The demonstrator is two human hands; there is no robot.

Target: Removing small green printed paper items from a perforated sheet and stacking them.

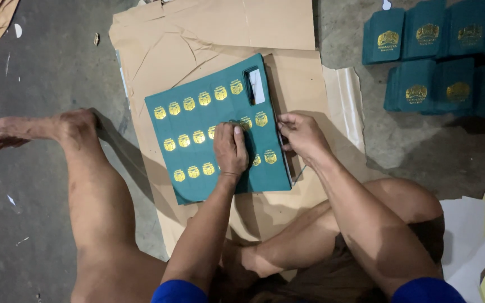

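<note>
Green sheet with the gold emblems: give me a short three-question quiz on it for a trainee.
1. True or false: the left hand presses flat on the green sheet.
2. Where is the right hand? A) on the sheet's right edge B) on the stacks of green booklets C) on the bare floor
3. What lies directly under the sheet?

Key:
1. True; it lies palm down on the emblems.
2. A; its fingers grip the right edge.
3. Brown cardboard, spread on the concrete floor. A small black and white tool rests on the sheet's top right corner.
</note>
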